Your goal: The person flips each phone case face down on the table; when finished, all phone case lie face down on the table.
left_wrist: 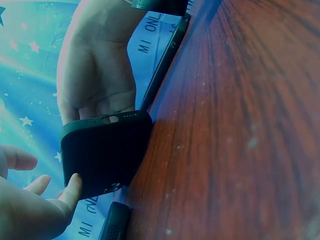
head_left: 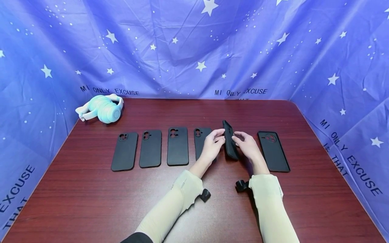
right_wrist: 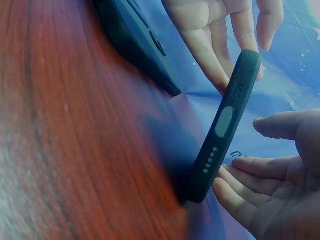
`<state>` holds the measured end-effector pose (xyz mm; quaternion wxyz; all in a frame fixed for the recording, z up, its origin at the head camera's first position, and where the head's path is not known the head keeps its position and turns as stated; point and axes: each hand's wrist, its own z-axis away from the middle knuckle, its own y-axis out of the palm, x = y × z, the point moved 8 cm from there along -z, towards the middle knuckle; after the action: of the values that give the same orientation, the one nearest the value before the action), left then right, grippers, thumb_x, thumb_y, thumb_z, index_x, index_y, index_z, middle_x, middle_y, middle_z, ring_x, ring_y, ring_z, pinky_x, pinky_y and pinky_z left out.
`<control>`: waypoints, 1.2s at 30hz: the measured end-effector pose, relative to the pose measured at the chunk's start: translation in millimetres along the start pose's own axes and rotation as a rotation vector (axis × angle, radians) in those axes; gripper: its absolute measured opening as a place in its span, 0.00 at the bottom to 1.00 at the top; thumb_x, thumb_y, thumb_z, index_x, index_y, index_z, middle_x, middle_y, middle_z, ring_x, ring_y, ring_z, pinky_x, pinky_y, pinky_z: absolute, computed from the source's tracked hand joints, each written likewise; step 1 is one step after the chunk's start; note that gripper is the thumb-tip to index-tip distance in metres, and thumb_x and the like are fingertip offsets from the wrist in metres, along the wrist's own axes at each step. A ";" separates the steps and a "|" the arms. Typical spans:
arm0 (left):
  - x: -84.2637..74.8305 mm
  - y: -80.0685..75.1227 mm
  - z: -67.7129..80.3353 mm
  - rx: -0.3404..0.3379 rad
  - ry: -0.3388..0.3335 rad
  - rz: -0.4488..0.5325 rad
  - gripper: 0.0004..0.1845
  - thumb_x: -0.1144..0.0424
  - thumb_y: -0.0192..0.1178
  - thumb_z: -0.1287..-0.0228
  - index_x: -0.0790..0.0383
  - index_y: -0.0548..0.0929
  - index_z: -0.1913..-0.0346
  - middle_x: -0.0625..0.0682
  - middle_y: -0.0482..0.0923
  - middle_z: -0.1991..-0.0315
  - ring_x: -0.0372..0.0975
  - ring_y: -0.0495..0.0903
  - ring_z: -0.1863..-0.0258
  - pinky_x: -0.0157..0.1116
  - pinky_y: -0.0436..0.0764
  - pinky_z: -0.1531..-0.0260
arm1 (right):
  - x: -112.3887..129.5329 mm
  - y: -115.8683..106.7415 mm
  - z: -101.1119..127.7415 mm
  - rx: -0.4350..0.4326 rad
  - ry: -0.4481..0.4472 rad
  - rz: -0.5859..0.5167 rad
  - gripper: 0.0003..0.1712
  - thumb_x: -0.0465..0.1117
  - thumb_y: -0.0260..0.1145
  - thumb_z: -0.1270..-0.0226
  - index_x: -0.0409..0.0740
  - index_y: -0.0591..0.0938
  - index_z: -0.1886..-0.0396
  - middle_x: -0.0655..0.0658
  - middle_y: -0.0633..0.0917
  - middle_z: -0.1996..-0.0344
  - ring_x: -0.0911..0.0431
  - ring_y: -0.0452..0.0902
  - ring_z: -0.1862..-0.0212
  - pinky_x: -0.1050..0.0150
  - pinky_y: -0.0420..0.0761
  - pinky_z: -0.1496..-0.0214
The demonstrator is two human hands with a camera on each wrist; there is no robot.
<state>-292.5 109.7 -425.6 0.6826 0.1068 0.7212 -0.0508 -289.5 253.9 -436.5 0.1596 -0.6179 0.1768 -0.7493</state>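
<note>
A black phone case [head_left: 230, 141] stands on its long edge between the two hands, its end with the port slot toward the wearer. My left hand [head_left: 212, 143] pinches it near its upper edge, one fingertip on the flat back in the left wrist view. From the other side my right hand [head_left: 247, 145] touches the case with extended fingers; its thumb is apart from the case in the right wrist view. Another black case [head_left: 199, 141] lies partly hidden behind the left hand. Beyond the right hand lies a black case [head_left: 276, 152] with its hollow inner side up.
Three black cases, a left one [head_left: 124, 152], a middle one [head_left: 150, 148] and a right one [head_left: 177, 146], lie in a row on the reddish wooden table [head_left: 194, 113]. Light blue headphones [head_left: 104, 109] sit at the back left. A blue star-printed curtain [head_left: 182, 50] surrounds the table.
</note>
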 end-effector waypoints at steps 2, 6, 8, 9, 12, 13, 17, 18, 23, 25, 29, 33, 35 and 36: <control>-0.3 0.3 0.2 0.005 0.002 0.006 0.21 0.75 0.51 0.41 0.68 0.74 0.43 0.60 0.75 0.45 0.44 0.78 0.49 0.32 0.77 0.52 | 1.5 1.3 0.3 0.008 -0.002 -0.017 0.28 0.42 0.53 0.30 0.32 0.65 0.36 0.33 0.70 0.39 0.44 0.72 0.43 0.54 0.74 0.43; -0.5 1.2 0.3 0.021 -0.006 0.027 0.22 0.76 0.50 0.41 0.68 0.73 0.42 0.61 0.74 0.44 0.47 0.77 0.48 0.34 0.76 0.51 | 3.8 4.0 0.9 0.035 0.007 -0.060 0.27 0.42 0.52 0.29 0.31 0.64 0.35 0.32 0.69 0.39 0.43 0.71 0.42 0.55 0.74 0.43; -1.9 1.5 0.8 0.033 -0.005 0.050 0.22 0.77 0.49 0.40 0.70 0.72 0.42 0.63 0.73 0.44 0.49 0.76 0.47 0.36 0.76 0.50 | 4.9 5.2 1.3 0.048 0.013 -0.078 0.28 0.43 0.52 0.29 0.32 0.63 0.35 0.32 0.69 0.39 0.43 0.70 0.41 0.55 0.74 0.43; -3.1 1.7 1.1 0.040 -0.005 0.066 0.22 0.78 0.49 0.40 0.72 0.72 0.42 0.64 0.72 0.43 0.51 0.76 0.47 0.37 0.77 0.50 | 5.2 6.0 1.4 0.055 0.016 -0.087 0.28 0.43 0.51 0.28 0.32 0.63 0.35 0.31 0.69 0.39 0.43 0.70 0.41 0.55 0.73 0.42; -12.3 2.0 4.8 0.056 0.006 0.103 0.21 0.80 0.47 0.40 0.77 0.70 0.42 0.69 0.70 0.43 0.56 0.74 0.46 0.40 0.77 0.50 | 6.4 8.0 1.5 0.070 0.018 -0.129 0.28 0.44 0.50 0.28 0.31 0.63 0.35 0.30 0.68 0.39 0.43 0.68 0.39 0.55 0.72 0.41; -16.0 2.0 6.5 0.058 0.010 0.114 0.21 0.80 0.47 0.40 0.78 0.69 0.42 0.70 0.70 0.43 0.57 0.74 0.46 0.40 0.78 0.51 | 6.2 8.3 1.4 0.071 0.020 -0.142 0.28 0.44 0.49 0.28 0.30 0.63 0.35 0.30 0.68 0.39 0.43 0.67 0.39 0.55 0.71 0.40; -29.6 2.2 13.4 0.060 0.019 0.107 0.21 0.81 0.45 0.40 0.80 0.69 0.43 0.72 0.69 0.44 0.58 0.73 0.46 0.40 0.78 0.52 | 5.0 9.2 0.7 0.072 0.029 -0.186 0.29 0.46 0.48 0.27 0.30 0.63 0.35 0.31 0.68 0.39 0.44 0.66 0.37 0.54 0.70 0.39; -30.6 2.5 14.0 0.059 0.019 0.104 0.21 0.81 0.45 0.40 0.80 0.69 0.43 0.72 0.69 0.44 0.58 0.74 0.47 0.39 0.78 0.52 | 4.4 9.5 0.6 0.072 0.032 -0.193 0.29 0.46 0.48 0.27 0.30 0.63 0.35 0.31 0.68 0.39 0.44 0.66 0.37 0.54 0.70 0.39; -32.5 3.7 15.4 0.062 0.011 0.101 0.21 0.81 0.45 0.40 0.79 0.69 0.43 0.71 0.69 0.44 0.57 0.74 0.47 0.43 0.78 0.51 | 4.3 10.8 1.2 0.078 0.041 -0.195 0.32 0.50 0.48 0.28 0.31 0.63 0.35 0.31 0.70 0.40 0.45 0.67 0.38 0.54 0.70 0.39; -32.3 3.9 15.1 0.062 0.007 0.102 0.21 0.81 0.45 0.40 0.79 0.69 0.43 0.71 0.69 0.43 0.57 0.74 0.47 0.44 0.77 0.50 | 4.9 11.1 1.7 0.082 0.043 -0.181 0.33 0.52 0.48 0.28 0.31 0.62 0.35 0.30 0.69 0.40 0.44 0.67 0.38 0.54 0.70 0.39; -31.8 3.9 15.0 0.062 -0.004 0.106 0.21 0.81 0.45 0.39 0.78 0.69 0.42 0.70 0.70 0.43 0.56 0.74 0.47 0.47 0.76 0.49 | 6.8 12.0 2.8 0.093 0.044 -0.161 0.34 0.53 0.49 0.29 0.32 0.62 0.34 0.30 0.68 0.39 0.44 0.66 0.37 0.53 0.68 0.38; -30.1 4.4 14.2 0.064 -0.011 0.113 0.21 0.81 0.45 0.39 0.78 0.69 0.42 0.70 0.69 0.43 0.57 0.74 0.46 0.50 0.74 0.48 | 8.0 13.1 3.9 0.102 0.047 -0.148 0.34 0.53 0.51 0.30 0.34 0.63 0.34 0.33 0.66 0.36 0.45 0.65 0.36 0.53 0.68 0.37; -22.1 5.6 10.1 0.071 -0.017 0.120 0.21 0.81 0.45 0.39 0.77 0.69 0.42 0.70 0.69 0.43 0.56 0.74 0.46 0.51 0.73 0.47 | 8.1 13.3 4.2 0.104 0.048 -0.137 0.34 0.54 0.51 0.30 0.34 0.63 0.34 0.34 0.65 0.35 0.45 0.64 0.36 0.53 0.68 0.37; -18.1 6.1 8.1 0.072 -0.019 0.123 0.21 0.80 0.45 0.39 0.77 0.69 0.42 0.69 0.69 0.43 0.56 0.74 0.46 0.51 0.73 0.47 | 8.2 13.4 4.2 0.104 0.049 -0.132 0.34 0.54 0.51 0.30 0.34 0.63 0.34 0.35 0.64 0.35 0.45 0.64 0.36 0.53 0.68 0.37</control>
<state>-282.4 112.3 -407.7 0.6869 0.1750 0.7045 -0.0357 -286.6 237.9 -434.8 0.1372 -0.6004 0.1002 -0.7814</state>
